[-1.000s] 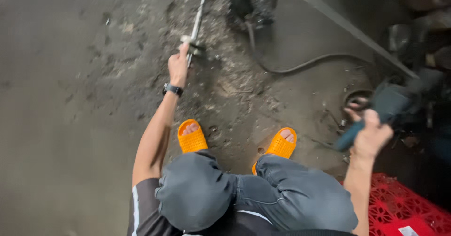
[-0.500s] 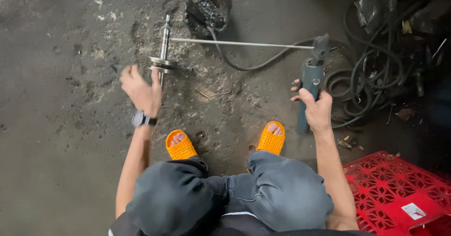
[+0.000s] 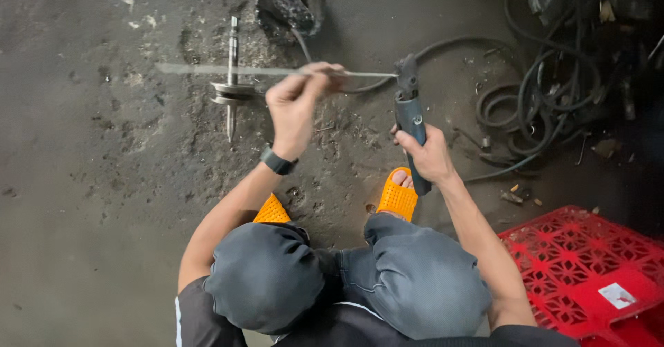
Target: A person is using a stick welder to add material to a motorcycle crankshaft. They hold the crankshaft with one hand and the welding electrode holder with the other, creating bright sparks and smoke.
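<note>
Item: squatting person, seen from overhead, both arms stretched forward over a dirty concrete floor [image 3: 83, 202].

Left hand [image 3: 296, 105]: raised toward 12 o'clock, wrist bent, a dark watch [image 3: 278, 161] on it; fingers pinched shut on a thin welding rod [image 3: 228, 70]. The rod runs level from 9 to 3 o'clock, its far end blurred.

Right hand [image 3: 430, 157]: at 3 o'clock from the left, well apart from it; fist wrapped tight around the handle of a dark electrode holder [image 3: 409, 115], which points to 12 o'clock. The holder's head meets the rod's near end; whether it actually clamps the rod cannot be told.

Metal spindle with a disc flange [image 3: 232, 91]: lies on the floor at 9 o'clock from the left hand, under the rod, untouched.

Surroundings: black cables [image 3: 546, 98] coiled at 2 o'clock; red plastic crate [image 3: 588, 271] at 4 o'clock, cut off by the frame edge; orange slippers [image 3: 398, 198] below the hands, the left one mostly hidden by a knee. A dark lump [image 3: 287, 1] at 12 o'clock is hard to identify.
</note>
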